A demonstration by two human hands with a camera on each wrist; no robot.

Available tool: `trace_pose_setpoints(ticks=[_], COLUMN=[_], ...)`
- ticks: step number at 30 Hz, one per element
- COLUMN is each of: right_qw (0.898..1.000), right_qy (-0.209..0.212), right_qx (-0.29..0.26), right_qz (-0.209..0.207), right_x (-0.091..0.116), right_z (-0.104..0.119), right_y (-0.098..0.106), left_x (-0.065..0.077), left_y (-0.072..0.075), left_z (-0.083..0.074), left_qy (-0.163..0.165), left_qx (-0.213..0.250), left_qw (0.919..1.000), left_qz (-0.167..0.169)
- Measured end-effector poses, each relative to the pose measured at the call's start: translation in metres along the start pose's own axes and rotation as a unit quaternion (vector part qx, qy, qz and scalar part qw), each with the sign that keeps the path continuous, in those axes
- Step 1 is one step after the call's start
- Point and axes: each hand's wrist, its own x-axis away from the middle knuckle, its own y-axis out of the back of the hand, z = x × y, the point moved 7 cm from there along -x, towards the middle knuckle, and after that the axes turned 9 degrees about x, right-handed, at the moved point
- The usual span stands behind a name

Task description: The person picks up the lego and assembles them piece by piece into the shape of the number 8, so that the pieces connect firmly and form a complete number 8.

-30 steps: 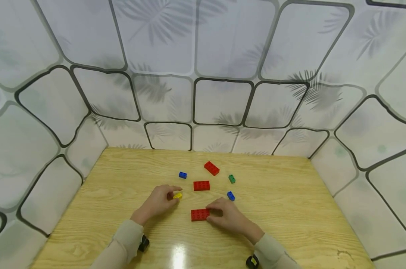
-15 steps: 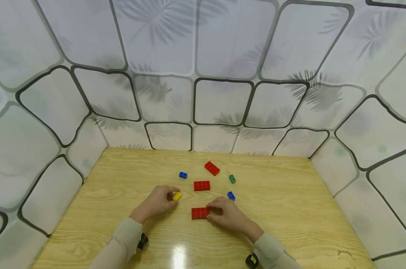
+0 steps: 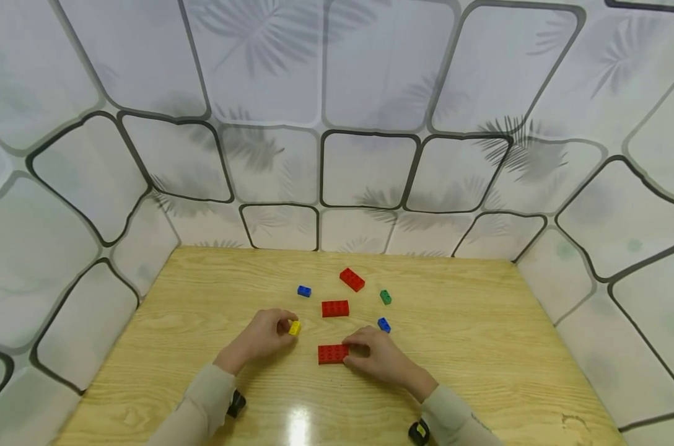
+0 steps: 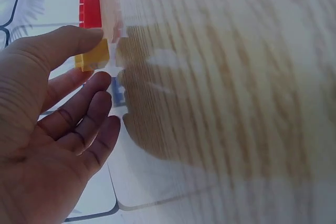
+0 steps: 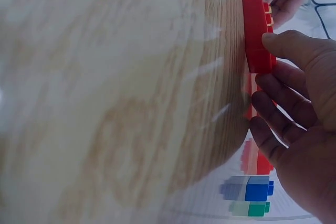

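Between thumb and index finger, my left hand (image 3: 263, 334) pinches a small yellow toy brick (image 3: 295, 328); the left wrist view shows this yellow brick (image 4: 95, 57) at the thumb tip, the other fingers loosely bent. My right hand (image 3: 378, 356) grips the right end of a long red toy brick (image 3: 331, 354), studs up. In the right wrist view the thumb presses the near side of that red brick (image 5: 257, 35). The two held bricks are apart, the yellow one to the left of and slightly beyond the red one.
Beyond the hands lie a second red brick (image 3: 335, 308) and a third, slanted red brick (image 3: 352, 279). A blue brick (image 3: 304, 291) is at left, another blue brick (image 3: 384, 324) at right, near a green brick (image 3: 385, 297). Patterned walls (image 3: 365, 229) border the wooden table (image 3: 482, 347).
The yellow brick has turned in my left fingers and now stands more upright. The red brick in my right hand has shifted slightly away from me. The other bricks stay put.
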Motion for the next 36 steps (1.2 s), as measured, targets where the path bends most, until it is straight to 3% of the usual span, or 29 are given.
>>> trace_pose_setpoints(ticks=[16,26,36], right_qw=[1.0,1.0,1.0], right_qy=[0.0,-0.002,0.003], right_qx=[0.003,0.007,0.006], right_qz=[0.004,0.004,0.001], right_x=[-0.001,-0.001,0.0], right_z=[0.001,0.001,0.002], right_y=[0.001,0.0,0.001], left_x=[0.006,0.009,0.011], left_y=[0.0,-0.005,-0.014], left_z=[-0.008,-0.021,-0.028], left_qy=[0.041,0.008,-0.001], left_qx=[0.012,0.004,0.023], left_qw=[0.9988,0.9998,0.9997], left_qz=[-0.024,-0.015,0.008])
